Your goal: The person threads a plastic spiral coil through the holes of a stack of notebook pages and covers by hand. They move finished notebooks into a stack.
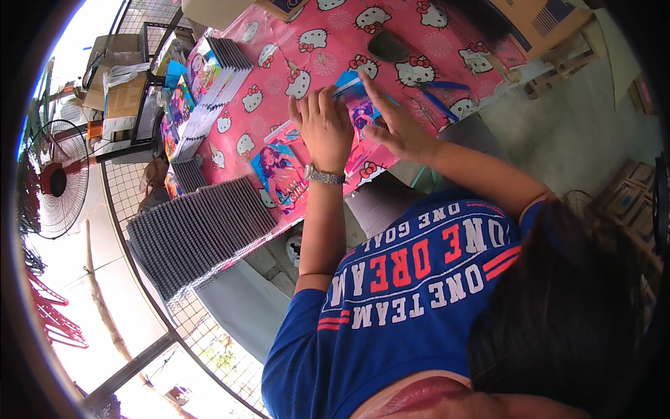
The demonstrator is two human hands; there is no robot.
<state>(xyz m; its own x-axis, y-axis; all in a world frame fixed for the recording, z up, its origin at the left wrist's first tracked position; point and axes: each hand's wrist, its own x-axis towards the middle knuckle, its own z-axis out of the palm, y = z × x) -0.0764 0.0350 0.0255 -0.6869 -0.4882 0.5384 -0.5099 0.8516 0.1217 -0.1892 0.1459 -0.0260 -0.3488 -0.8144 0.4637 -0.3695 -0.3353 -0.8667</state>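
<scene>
A notebook with a bright illustrated cover in blue, purple and pink lies on the table under my hands. My left hand, a metal watch on its wrist, rests palm down at its left side, fingers stretched out. From the right, my right hand reaches over the cover with its index finger extended and thumb apart. A pale clear strip along the notebook's top edge runs between my fingertips. Just left of my left wrist lies another illustrated notebook. The undersides of both hands are hidden.
The table has a pink cartoon-cat cloth. A dark spiral-bound stack fills its left end, with stacked notebooks behind. A blue-handled tool and a grey-green bowl lie farther back. A cardboard box stands far right, a fan left.
</scene>
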